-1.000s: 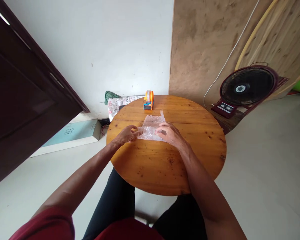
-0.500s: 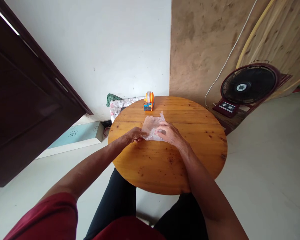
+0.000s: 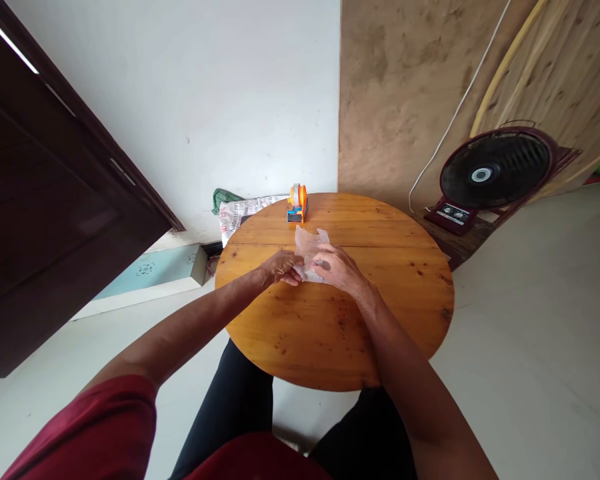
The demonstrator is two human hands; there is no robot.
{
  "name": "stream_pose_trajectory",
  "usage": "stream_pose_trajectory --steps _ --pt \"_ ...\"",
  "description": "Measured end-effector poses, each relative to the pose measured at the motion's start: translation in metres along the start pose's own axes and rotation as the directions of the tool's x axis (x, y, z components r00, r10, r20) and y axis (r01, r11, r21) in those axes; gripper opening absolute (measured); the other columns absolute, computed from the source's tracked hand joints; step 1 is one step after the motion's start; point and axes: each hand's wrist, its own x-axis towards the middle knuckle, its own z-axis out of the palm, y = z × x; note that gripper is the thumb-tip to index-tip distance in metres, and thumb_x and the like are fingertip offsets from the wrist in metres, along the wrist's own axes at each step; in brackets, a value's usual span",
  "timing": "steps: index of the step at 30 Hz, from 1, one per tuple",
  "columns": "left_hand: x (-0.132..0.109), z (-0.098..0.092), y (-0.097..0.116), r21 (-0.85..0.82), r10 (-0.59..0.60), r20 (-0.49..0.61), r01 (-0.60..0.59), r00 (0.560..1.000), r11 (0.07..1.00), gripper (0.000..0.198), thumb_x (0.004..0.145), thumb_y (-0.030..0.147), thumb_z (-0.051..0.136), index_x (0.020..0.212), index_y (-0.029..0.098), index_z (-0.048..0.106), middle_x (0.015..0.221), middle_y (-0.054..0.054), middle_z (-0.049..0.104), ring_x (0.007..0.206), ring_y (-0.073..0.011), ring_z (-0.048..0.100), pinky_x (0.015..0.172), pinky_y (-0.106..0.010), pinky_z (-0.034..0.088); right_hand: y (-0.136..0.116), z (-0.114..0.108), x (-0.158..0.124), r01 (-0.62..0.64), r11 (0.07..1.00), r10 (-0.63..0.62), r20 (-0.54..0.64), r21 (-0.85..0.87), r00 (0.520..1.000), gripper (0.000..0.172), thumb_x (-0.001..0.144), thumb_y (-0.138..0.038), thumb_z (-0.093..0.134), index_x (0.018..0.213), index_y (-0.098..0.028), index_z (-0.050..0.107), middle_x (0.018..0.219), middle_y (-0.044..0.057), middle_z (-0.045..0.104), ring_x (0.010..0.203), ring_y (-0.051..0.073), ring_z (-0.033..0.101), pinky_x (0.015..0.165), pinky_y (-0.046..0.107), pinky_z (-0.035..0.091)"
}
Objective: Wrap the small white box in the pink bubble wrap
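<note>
A translucent piece of bubble wrap (image 3: pixel 311 244) lies on the round wooden table (image 3: pixel 300 340), its upper edge crumpled and uneven. My left hand (image 3: pixel 284 267) has its fingers closed on the wrap's left edge. From the right, my right hand (image 3: pixel 337 265) rests over the wrap's right side, with thumb and fingers curled and pressed onto it. Both hands are close together, with only a narrow strip of wrap showing between them. Whether something lies inside the wrap is hidden.
An orange and blue tape dispenser (image 3: pixel 298 203) stands at the table's far edge. A dark red fan (image 3: pixel 495 170) is to the right, beyond the table. Behind the table's left side lie a printed sack (image 3: pixel 233 217) and a pale blue box (image 3: pixel 150 270).
My left hand has moved right, bringing the wrap's left edge inward, so the wrap looks narrower. My right hand stays nearly in place.
</note>
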Motion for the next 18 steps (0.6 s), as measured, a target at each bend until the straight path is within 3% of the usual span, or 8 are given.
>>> stream_pose_trajectory --steps 3,10,18 --pt "0.0 0.001 -0.001 -0.021 0.019 -0.004 -0.019 1.0 1.0 0.012 0.073 0.025 0.066 0.074 0.014 0.061 0.056 -0.002 0.064 0.048 -0.0131 0.06 0.053 -0.026 0.053 0.001 0.001 0.0 0.003 1.0 -0.003 0.006 0.013 1.0 0.017 0.087 -0.028 0.061 0.091 -0.023 0.076 0.127 0.009 0.063 0.122 0.025 0.057 0.1 0.036 0.044" --pt "0.008 0.004 -0.001 -0.022 0.095 -0.123 -0.098 0.988 0.995 0.018 0.069 0.018 0.072 0.067 0.014 0.055 0.048 0.004 0.056 0.04 -0.0078 0.05 0.044 -0.018 0.04 0.003 0.0 0.0 0.004 0.999 -0.005 0.013 0.041 1.0 0.014 0.085 -0.026 0.063 0.091 -0.024 0.076 0.124 0.007 0.064 0.115 0.023 0.059 0.099 0.034 0.044" --pt "0.006 0.002 0.008 -0.053 0.154 -0.076 -0.158 0.985 0.986 0.029 0.065 0.024 0.081 0.064 0.014 0.054 0.052 0.003 0.058 0.044 -0.0071 0.052 0.045 -0.018 0.04 0.002 -0.002 0.001 0.001 0.999 -0.003 0.052 0.042 0.999 0.017 0.086 -0.027 0.063 0.096 -0.024 0.076 0.126 0.008 0.063 0.119 0.024 0.058 0.101 0.036 0.044"
